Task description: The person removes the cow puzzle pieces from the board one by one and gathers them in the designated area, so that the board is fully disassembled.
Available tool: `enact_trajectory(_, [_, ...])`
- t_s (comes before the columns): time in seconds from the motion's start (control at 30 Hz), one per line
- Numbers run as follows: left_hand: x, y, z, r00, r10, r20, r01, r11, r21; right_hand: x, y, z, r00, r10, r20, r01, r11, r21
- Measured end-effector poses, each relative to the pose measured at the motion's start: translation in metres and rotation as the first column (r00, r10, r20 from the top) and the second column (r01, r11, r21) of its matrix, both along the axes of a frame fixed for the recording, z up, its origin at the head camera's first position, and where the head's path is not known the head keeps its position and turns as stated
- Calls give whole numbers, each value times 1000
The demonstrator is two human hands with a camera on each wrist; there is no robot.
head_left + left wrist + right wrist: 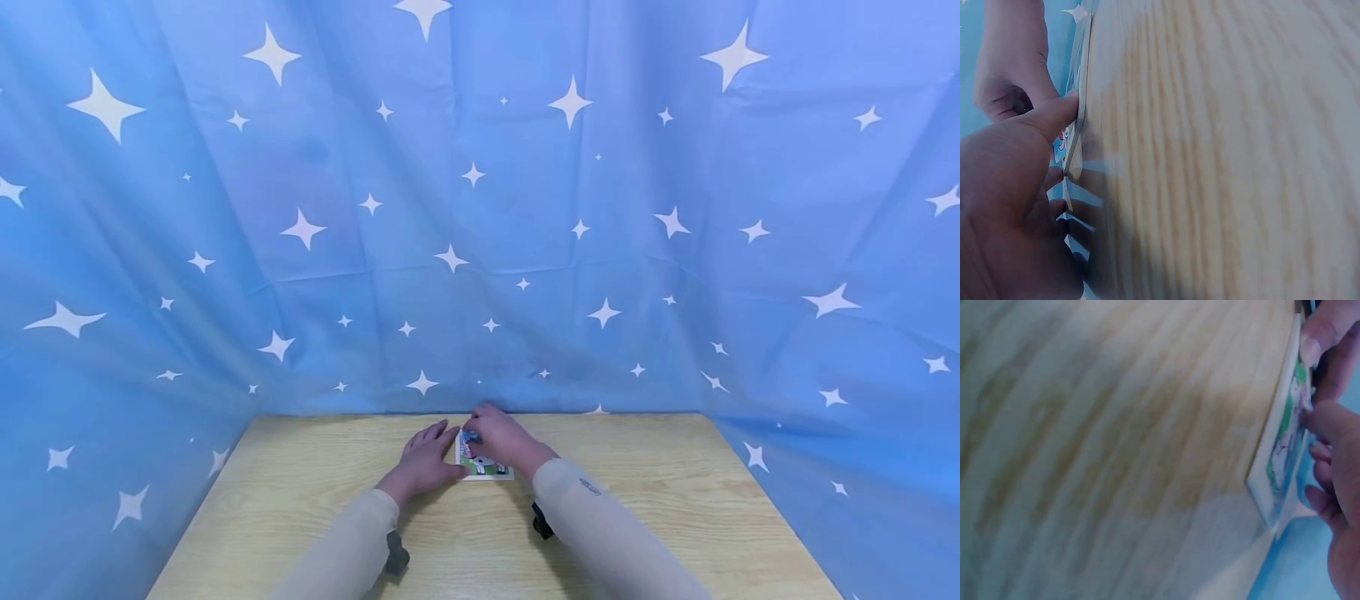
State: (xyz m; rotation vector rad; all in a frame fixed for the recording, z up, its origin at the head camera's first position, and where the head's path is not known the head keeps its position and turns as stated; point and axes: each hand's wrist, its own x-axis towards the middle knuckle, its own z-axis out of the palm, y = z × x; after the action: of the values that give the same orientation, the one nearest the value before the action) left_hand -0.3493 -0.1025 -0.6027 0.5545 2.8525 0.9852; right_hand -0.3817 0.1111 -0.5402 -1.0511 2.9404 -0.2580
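Left hand (427, 460), extended, and right hand (501, 437), grip unclear, are touching board (489, 469), lower centre; starry cloth (525, 192) is hanging behind table (300, 492).

Blue fabric backdrop (525, 167), white four-point stars (272, 55) all over, hung from 9 round through 12 to 3 o'clock. Vertical folds, faint horizontal crease mid-height. Tint more lavender toward 1 o'clock, deeper blue at 8. Pale wood-grain tabletop (675, 500) at 6 o'clock, far edge near the cloth. Light soft; diffuse shadows on the wood.
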Motion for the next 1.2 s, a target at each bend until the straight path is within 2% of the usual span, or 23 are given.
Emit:
enact_trajectory(0.17, [-2,1,-2,1000,-1,-4,1,1000,10,0,5,-6,1000,-17,13,18,997,-72])
enact_trajectory(0.33, [6,3,10,1000,3,3,-3,1000,-4,-3,13,-11,999,-44,-3,43,991,-124])
enact_trajectory(0.5, [12,4,17,1000,13,6,-13,1000,-16,0,19,-5,1000,-18,-2,17,980,-197])
enact_trajectory(0.67, [13,4,16,1000,21,-3,-21,1000,-14,3,23,0,1000,-19,19,23,966,-257])
enact_trajectory(1.03, [3,3,5,1000,23,-9,-24,1000,-7,2,44,10,998,-1,58,22,934,-356])
enact_trajectory(1.2, [9,5,13,1000,26,2,-26,999,-18,1,56,14,999,9,51,11,928,-373])
